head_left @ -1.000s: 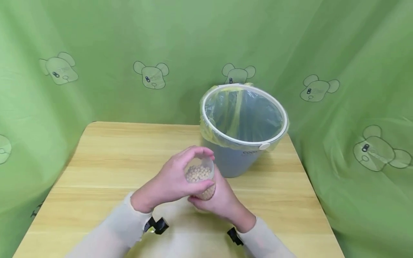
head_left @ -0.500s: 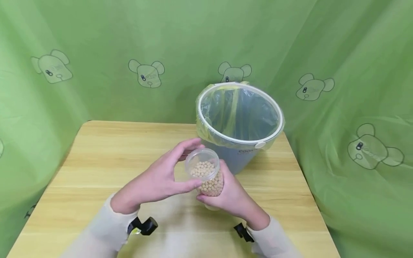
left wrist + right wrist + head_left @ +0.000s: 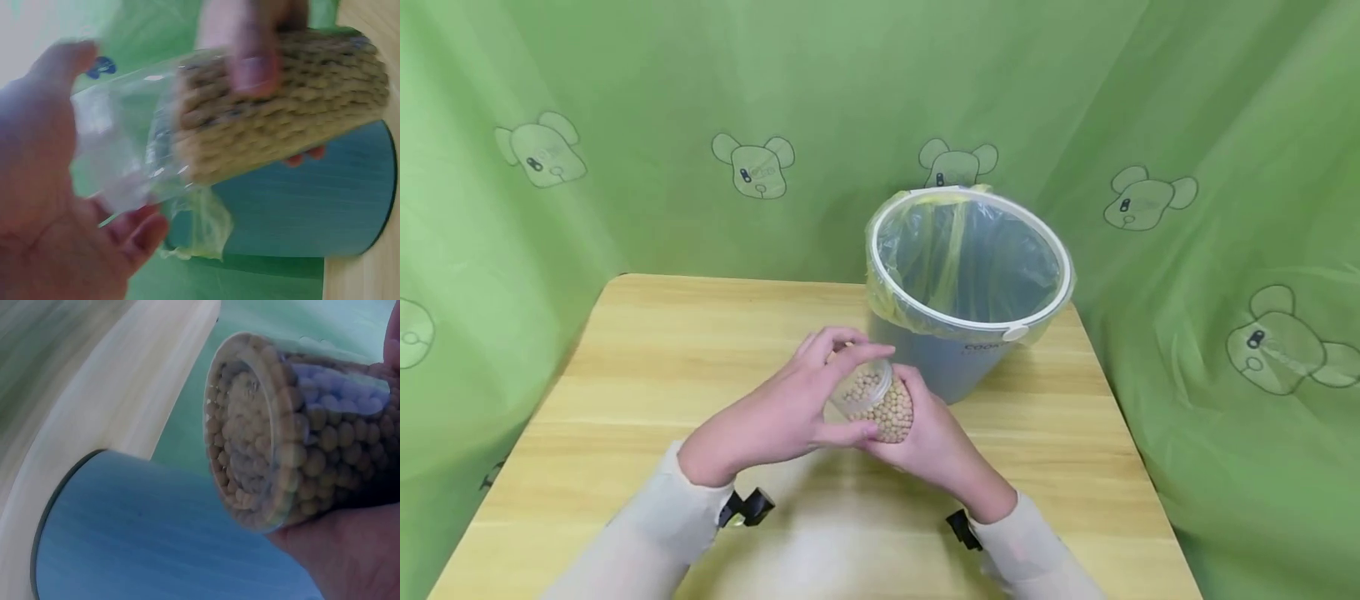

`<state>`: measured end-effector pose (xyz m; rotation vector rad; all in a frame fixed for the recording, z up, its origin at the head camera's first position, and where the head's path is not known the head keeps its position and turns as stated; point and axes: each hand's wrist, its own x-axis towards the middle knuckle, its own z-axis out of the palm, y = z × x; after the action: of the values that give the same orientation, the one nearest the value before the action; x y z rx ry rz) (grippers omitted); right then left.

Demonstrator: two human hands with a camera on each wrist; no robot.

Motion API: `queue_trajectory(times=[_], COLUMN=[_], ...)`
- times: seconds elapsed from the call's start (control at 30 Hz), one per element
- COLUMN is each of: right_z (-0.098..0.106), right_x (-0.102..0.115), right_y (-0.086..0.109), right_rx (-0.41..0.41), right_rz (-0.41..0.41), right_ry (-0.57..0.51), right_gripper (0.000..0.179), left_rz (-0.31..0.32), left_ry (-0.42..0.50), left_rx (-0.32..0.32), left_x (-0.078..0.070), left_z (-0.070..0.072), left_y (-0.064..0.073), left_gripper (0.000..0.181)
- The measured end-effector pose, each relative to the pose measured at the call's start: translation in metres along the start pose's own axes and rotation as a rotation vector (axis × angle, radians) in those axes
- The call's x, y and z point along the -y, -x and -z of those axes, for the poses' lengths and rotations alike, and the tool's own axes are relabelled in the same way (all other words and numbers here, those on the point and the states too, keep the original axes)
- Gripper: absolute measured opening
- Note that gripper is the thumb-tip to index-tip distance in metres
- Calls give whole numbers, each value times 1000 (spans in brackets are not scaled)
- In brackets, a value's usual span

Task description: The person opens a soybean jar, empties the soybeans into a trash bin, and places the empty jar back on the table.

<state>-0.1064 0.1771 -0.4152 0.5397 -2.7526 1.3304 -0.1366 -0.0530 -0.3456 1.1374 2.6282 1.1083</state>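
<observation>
Since half a second ago, the left hand [image 3: 790, 412] has closed back over the mouth of the clear jar of soybeans [image 3: 880, 404], fingers and thumb curled round its rim. From below, the right hand [image 3: 928, 442] wraps the tilted jar, holding it above the counter [image 3: 647, 350], just before the blue lined bin [image 3: 966, 275].

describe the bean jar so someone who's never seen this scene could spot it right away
On the wooden table, just in front of the blue bin lined with a clear bag, two hands meet. Between them is the jar: a small clear plastic container filled with round tan beans, the only see-through, bean-filled thing there.
</observation>
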Motion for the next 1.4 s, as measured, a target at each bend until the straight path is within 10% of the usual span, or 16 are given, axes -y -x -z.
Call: queue_trajectory(times=[0.2, 0.67, 1.07, 1.27, 1.4], right_z=[-3, -14, -21, -26, -27], right_x=[-4, 3, -3, -3, -2], right_y=[2, 2, 2, 3, 5], right_rx=[30, 19, -9, 0, -4], right_rz=[19, -1, -65, -58, -105], right_ry=[-19, -37, -115, -146, -168], right_gripper=[94, 96, 98, 100, 102], left_rz=[-71, 152, 122, 235, 239], left_ry=[-49, -473, -303, -238, -14], left_rx=[35, -86, 75, 9, -77], left_x=[4, -15, -13, -10, 2], left_z=[14, 0, 22, 22, 26], left_y=[4, 0, 5, 4, 9], left_gripper=[81, 82, 95, 84, 77])
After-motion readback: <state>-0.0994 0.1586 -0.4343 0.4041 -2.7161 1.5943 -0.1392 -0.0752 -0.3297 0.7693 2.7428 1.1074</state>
